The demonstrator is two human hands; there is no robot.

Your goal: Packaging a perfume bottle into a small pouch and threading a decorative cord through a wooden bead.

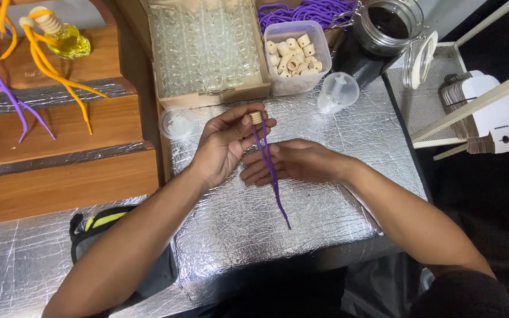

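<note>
A shiny silver bench (337, 200) fills the room's middle. The left hand (222, 144) has its fingers pinched on a small wooden cap (256, 117) with a purple cord (271, 171) hanging from it. The right hand (298, 162) lies flat, fingers apart, touching the cord. A tub (319, 44) of caps sits behind.
</note>
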